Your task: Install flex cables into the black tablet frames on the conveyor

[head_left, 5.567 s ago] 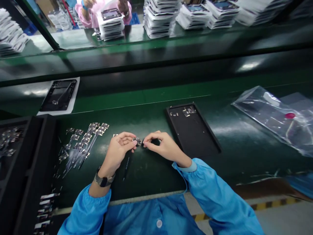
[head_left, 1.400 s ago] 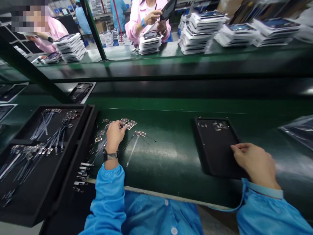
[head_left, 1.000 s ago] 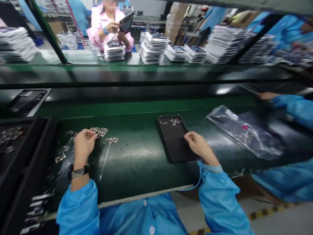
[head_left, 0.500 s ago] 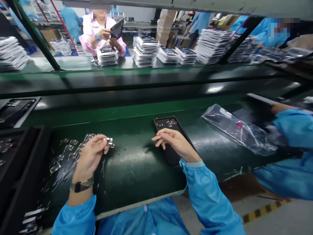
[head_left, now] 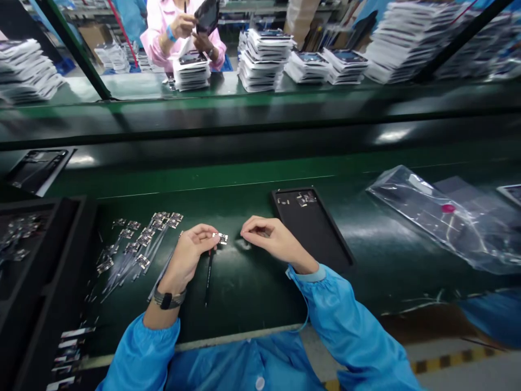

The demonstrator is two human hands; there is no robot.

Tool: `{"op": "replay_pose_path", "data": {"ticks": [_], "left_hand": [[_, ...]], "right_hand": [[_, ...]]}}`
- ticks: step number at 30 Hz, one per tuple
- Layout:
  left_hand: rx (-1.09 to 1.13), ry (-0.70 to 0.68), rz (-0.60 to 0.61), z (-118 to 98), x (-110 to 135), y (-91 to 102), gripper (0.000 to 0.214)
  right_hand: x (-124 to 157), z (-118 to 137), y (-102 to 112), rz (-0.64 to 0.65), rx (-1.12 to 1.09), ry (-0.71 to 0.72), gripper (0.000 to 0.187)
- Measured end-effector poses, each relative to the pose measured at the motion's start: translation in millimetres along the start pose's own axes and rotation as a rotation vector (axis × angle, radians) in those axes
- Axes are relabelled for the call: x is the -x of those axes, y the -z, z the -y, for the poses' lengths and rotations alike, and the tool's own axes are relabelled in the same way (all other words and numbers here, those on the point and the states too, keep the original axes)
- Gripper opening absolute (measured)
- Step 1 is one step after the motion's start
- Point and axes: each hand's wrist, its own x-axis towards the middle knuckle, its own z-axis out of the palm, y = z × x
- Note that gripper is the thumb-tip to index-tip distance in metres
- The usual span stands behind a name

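Note:
My left hand (head_left: 190, 258) pinches the head of a thin flex cable (head_left: 220, 238) whose dark tail hangs down over the green bench. My right hand (head_left: 272, 240), fingers curled, hovers just right of that cable's connector end without touching it. A black tray (head_left: 321, 236) lies to the right of my right hand with a few small parts at its far end. Several more flex cables (head_left: 138, 244) lie in a loose row to the left of my left hand.
A black compartment tray (head_left: 36, 271) with cables sits at the far left. A clear plastic bag (head_left: 443, 217) lies at right. A phone frame on white paper (head_left: 38, 168) rests on the belt. Across the line, a person in pink (head_left: 179, 27) works beside stacked trays (head_left: 264, 57).
My left hand picked one cable from the row and brought it to the middle. My right hand left the black tray and moved left toward the cable.

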Motion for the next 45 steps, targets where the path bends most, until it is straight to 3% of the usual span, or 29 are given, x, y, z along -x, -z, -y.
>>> {"op": "replay_pose_path", "data": {"ticks": [4, 8, 11, 16, 22, 28, 34, 37, 45], "left_hand": [[-0.05, -0.016, -0.007, 1.5, 2.3, -4.0, 0.023], [-0.201, -0.07, -0.057, 2.1, 5.1, -9.0, 0.021], [-0.353, -0.119, -0.076, 2.9, 6.4, -12.5, 0.015], [-0.542, -0.188, -0.022, 6.6, 7.9, -16.8, 0.009], [-0.626, -0.239, -0.018, 10.7, 8.5, -19.8, 0.011], [-0.629, -0.224, -0.009, 11.9, 8.6, -20.7, 0.012], [-0.649, -0.236, -0.001, 12.2, 9.3, -21.5, 0.013], [-0.581, -0.212, -0.054, 11.6, 8.5, -20.8, 0.01], [-0.289, -0.129, -0.157, 8.7, 6.1, -14.9, 0.017]], "right_hand": [[0.6, -1.8, -3.3, 0.048, -0.127, -0.099, 0.023], [0.6, -7.9, -8.5, 0.009, -0.122, -0.1, 0.02], [2.1, -11.8, -12.7, -0.056, 0.077, -0.016, 0.015], [6.0, -15.9, -22.4, -0.138, 0.513, 0.24, 0.015], [8.9, -18.9, -29.5, -0.113, 0.673, 0.383, 0.019], [9.9, -21.3, -32.9, -0.081, 0.766, 0.406, 0.024], [9.7, -17.3, -31.5, -0.047, 0.656, 0.346, 0.015], [9.3, -10.9, -28.5, -0.054, 0.543, 0.257, 0.011], [6.6, -3.0, -23.6, 0.108, -0.007, -0.078, 0.011]]}}
